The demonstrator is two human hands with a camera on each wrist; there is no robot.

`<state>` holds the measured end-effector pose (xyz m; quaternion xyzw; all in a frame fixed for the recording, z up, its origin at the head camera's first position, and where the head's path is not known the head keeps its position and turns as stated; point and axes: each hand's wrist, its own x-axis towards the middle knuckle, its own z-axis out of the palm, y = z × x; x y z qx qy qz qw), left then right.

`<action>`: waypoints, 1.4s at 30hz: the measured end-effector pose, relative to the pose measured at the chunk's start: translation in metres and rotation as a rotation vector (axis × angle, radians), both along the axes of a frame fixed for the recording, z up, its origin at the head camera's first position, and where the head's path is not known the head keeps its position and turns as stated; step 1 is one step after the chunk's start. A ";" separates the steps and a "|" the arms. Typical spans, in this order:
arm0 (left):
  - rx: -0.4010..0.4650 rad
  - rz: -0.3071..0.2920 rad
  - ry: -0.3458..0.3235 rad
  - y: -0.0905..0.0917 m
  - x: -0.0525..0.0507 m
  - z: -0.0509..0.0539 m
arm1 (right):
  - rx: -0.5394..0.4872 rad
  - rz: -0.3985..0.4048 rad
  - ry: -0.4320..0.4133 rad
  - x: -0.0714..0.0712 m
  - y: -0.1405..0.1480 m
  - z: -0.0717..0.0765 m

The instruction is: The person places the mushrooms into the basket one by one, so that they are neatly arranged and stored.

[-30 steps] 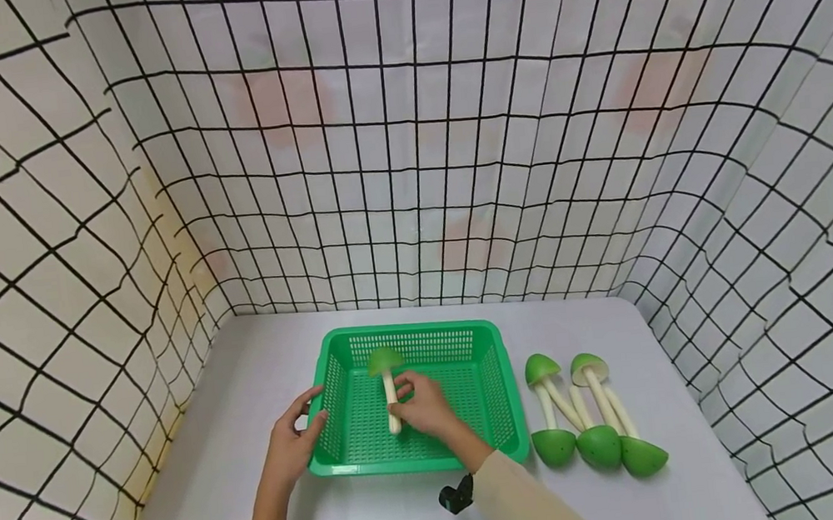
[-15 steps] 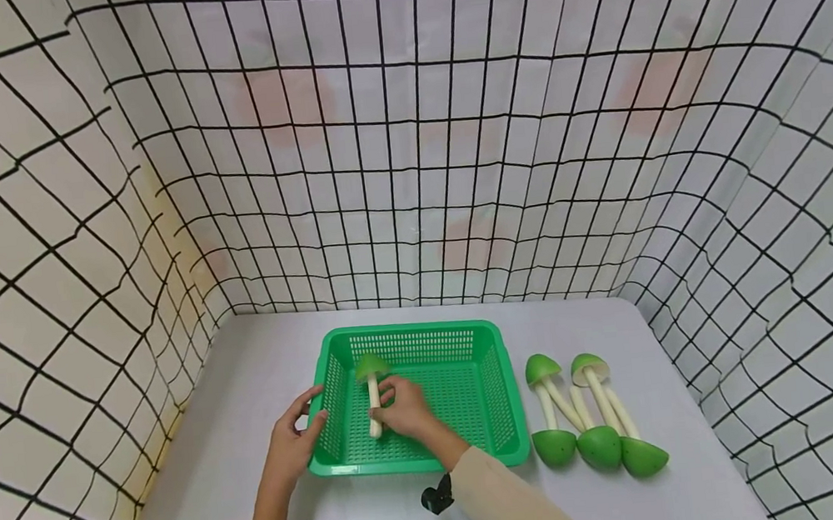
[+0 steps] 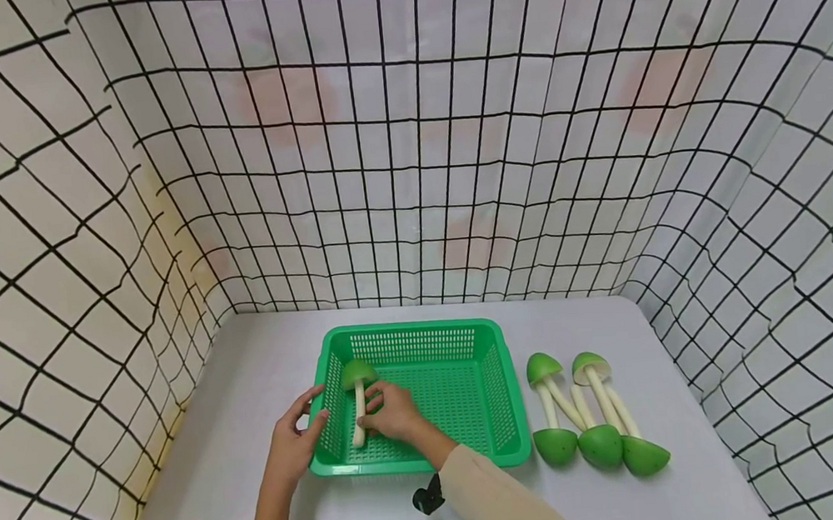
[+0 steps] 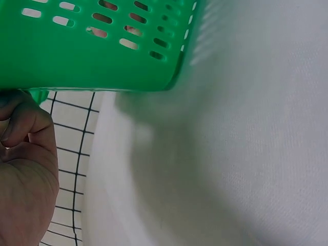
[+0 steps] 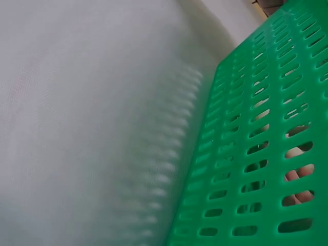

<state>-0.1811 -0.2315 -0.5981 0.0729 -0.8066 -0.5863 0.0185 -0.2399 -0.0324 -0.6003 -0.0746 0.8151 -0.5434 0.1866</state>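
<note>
A toy mushroom [image 3: 358, 374] with a green cap and a pale stem is in the left part of the green basket [image 3: 461, 335], its cap toward the back. My right hand [image 3: 394, 413] pinches its stem from the right; parts of fingers [image 5: 300, 172] show through the slots in the right wrist view. My left hand [image 3: 295, 447] holds the basket's left rim with thumb and fingers. In the left wrist view, the left hand [image 4: 28, 154] has bent fingers beside the basket wall [image 4: 102, 64].
Several more green-capped mushrooms [image 3: 600, 448] lie grouped on the white table [image 3: 441, 513], right of the basket. Black grid netting [image 3: 408, 169] over white sheeting encloses the table at the back and sides.
My right hand has carried the mushroom leftward and slightly down inside the basket, nearer its left wall. The left hand has stayed at the rim.
</note>
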 end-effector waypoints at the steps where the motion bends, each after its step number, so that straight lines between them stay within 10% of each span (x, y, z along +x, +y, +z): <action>1: 0.002 0.000 0.004 0.000 0.000 0.000 | 0.014 0.008 0.009 0.000 0.000 0.000; 42: -0.043 0.031 -0.038 0.005 0.001 0.003 | 0.030 0.107 0.238 0.009 0.091 0.019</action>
